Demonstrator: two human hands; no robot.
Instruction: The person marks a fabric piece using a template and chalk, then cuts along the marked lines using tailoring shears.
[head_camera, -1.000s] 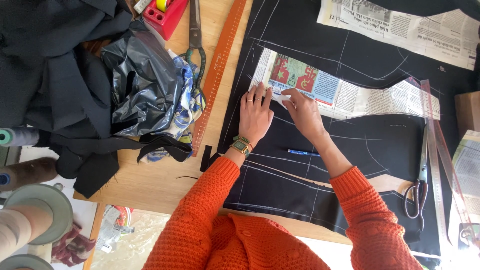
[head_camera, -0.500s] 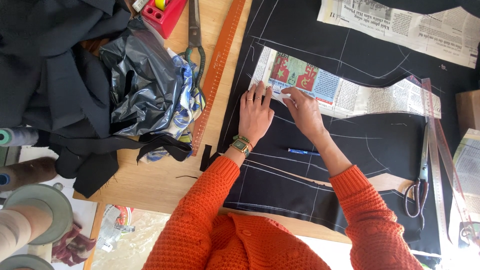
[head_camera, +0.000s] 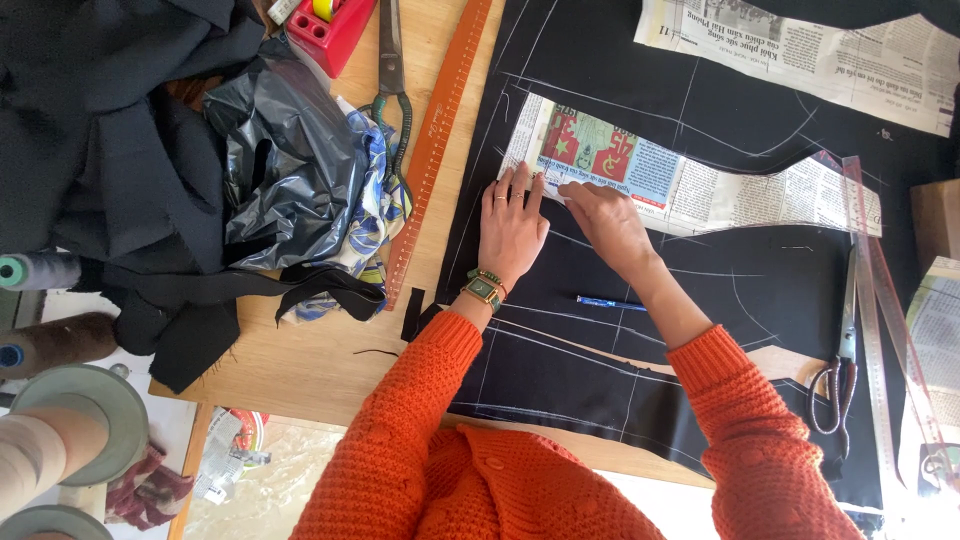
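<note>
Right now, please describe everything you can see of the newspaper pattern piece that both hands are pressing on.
The newspaper pattern piece is a long strip cut from printed newsprint, with a red, green and blue colour picture near its left end and grey text columns beyond. Its lower edge is cut in a curve. It lies flat on the black fabric, which bears white chalk lines. The left hand presses its lower left corner, and the right hand rests beside it on the lower edge.

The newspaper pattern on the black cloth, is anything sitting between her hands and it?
Nothing visible. The left hand lies flat at the lower left edge of the newspaper pattern, and the right hand presses its lower edge beside it. The blue pen lies apart, nearer the person, on the black cloth.
</note>
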